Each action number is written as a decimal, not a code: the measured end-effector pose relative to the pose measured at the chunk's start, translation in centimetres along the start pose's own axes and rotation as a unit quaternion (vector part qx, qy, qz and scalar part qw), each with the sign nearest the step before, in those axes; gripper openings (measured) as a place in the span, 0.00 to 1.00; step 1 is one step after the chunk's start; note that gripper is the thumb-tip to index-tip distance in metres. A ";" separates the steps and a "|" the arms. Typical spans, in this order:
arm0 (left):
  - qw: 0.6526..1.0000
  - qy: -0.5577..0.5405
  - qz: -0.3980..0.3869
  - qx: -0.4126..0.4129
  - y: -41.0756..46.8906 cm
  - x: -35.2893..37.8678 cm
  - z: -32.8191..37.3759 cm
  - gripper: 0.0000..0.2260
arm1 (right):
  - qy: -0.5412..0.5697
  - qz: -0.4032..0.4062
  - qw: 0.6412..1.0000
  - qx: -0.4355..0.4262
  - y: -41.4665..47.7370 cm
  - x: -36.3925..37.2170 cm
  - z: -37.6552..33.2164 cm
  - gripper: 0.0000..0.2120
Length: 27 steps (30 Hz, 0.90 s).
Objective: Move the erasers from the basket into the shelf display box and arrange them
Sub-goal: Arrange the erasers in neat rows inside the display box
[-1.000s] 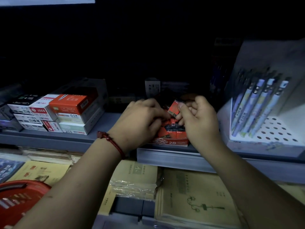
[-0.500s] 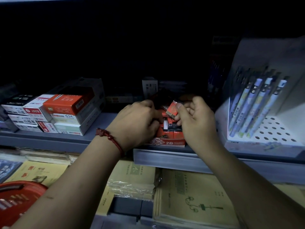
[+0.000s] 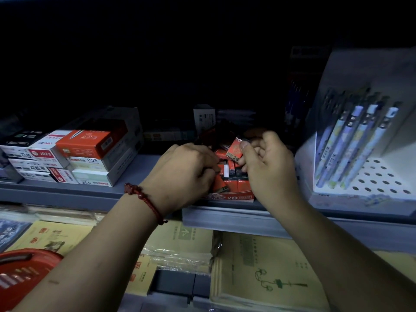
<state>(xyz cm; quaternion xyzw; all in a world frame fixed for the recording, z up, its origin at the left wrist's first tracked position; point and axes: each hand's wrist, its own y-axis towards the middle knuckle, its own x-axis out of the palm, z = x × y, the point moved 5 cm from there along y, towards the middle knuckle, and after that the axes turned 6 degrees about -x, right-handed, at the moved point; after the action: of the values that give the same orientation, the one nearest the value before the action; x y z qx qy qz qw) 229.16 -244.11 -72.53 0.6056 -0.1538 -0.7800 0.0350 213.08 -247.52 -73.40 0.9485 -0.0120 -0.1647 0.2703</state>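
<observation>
A red display box [image 3: 231, 196] marked 2B stands on the grey shelf, holding several red-sleeved erasers [image 3: 229, 168] packed upright. My right hand [image 3: 267, 163] pinches one red 2B eraser [image 3: 235, 149] between thumb and fingers just above the box. My left hand [image 3: 184, 172], with a red cord bracelet at the wrist, has its fingers curled into the left side of the box, on an eraser [image 3: 219, 184] there; the fingertips are hidden. The red basket [image 3: 24, 273] sits at the lower left, its contents unclear.
Stacked red and white boxes [image 3: 74, 158] fill the shelf to the left. A white perforated stand with blue pens [image 3: 351, 145] rises at the right. Yellow notebooks [image 3: 265, 273] in plastic lie on the lower level. The shelf back is dark.
The view has shifted slightly. My right hand has tilted its eraser so the 2B label shows. My left hand stays on the box's left side.
</observation>
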 end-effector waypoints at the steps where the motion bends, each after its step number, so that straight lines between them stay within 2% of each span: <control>1: 1.000 -0.002 -0.002 -0.003 0.0 0.1 0.0 0.21 | 0.000 0.000 1.000 0.001 0.0 0.0 0.0 0.08; 8: 1.000 0.020 -0.019 -0.012 0.1 0.2 0.3 0.20 | -0.010 -0.015 1.000 -0.011 -0.1 0.2 -0.2 0.07; 13: 0.998 0.052 -0.038 -0.024 -0.2 0.3 0.6 0.09 | -0.011 -0.017 1.000 -0.012 -0.2 0.2 -0.2 0.07; 15: 0.998 0.047 -0.031 -0.018 -0.1 0.1 0.7 0.08 | -0.013 -0.012 1.000 -0.009 -0.1 0.2 -0.1 0.08; 22: 1.000 0.001 0.015 -0.024 -0.1 -0.2 0.3 0.12 | -0.009 -0.015 1.000 -0.008 -0.1 0.3 -0.1 0.08; 27: 0.997 -0.047 0.009 -0.066 0.5 -0.3 0.1 0.18 | -0.013 -0.015 1.000 -0.008 -0.1 0.3 -0.2 0.08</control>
<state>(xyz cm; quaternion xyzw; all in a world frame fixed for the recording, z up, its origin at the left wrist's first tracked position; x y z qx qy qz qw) 229.12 -244.52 -72.07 0.5634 -0.1088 -0.8156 0.0742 213.41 -247.37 -73.43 0.9442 -0.0001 -0.1811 0.2751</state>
